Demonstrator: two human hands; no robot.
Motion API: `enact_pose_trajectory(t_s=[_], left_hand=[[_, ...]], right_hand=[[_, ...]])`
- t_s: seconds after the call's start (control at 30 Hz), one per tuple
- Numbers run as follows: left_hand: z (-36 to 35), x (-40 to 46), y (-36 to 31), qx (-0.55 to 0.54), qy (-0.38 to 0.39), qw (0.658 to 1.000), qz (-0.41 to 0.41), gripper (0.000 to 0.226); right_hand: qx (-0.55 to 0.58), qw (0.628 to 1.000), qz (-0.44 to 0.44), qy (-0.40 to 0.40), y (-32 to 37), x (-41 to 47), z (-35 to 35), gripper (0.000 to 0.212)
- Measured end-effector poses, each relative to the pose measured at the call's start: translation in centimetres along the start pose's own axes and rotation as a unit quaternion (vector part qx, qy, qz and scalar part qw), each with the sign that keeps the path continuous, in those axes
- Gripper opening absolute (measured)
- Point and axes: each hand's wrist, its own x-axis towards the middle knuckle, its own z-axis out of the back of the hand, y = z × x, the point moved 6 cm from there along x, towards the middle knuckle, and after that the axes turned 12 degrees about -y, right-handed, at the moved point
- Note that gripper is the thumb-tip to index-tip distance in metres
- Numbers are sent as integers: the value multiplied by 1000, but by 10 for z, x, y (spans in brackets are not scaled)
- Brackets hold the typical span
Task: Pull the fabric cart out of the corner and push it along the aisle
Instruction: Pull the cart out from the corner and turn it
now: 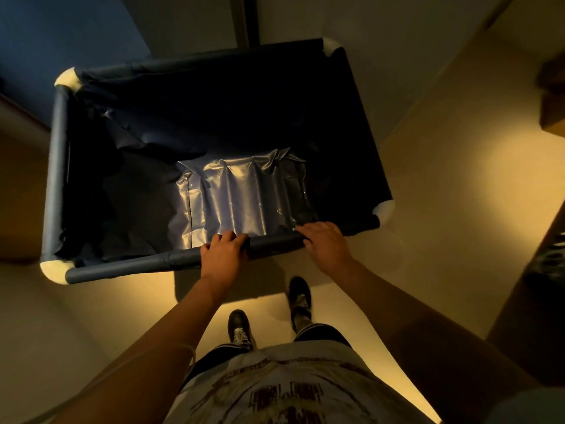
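Scene: I look straight down on a dark fabric cart (pixel 214 154) standing on a pale floor (pixel 428 179), its far end near a blue wall (pixel 61 32) and a dark vertical post (pixel 247 19).
Cart: navy liner on a tube frame with white corner joints; a shiny plastic sheet (pixel 241 200) lies inside, near me.
Left hand (pixel 223 255): fingers curled over the near rail (pixel 275 243), clenched on it.
Right hand (pixel 325 243): laid on the same rail, fingers hooked over the inner edge, grip looser.
Feet: mid-stride just behind the cart.
Doing it well: I would close the right hand fully, keep both hands evenly spaced, and push level so the cart tracks straight, clear of the brown furniture (pixel 553 96) at right.
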Motion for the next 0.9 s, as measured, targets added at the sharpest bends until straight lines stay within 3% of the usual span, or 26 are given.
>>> enact_pose_trajectory(t_s=[0.5,0.9], left_hand=[[-1,-52,80,-4,-7,997,-73,44],[-10,-72,94,23,21,992,-126,45]], right_hand=[[20,995,-83,-42,82,-74,-41,44],[26,990,-128,-46,101,-120,-56,43]])
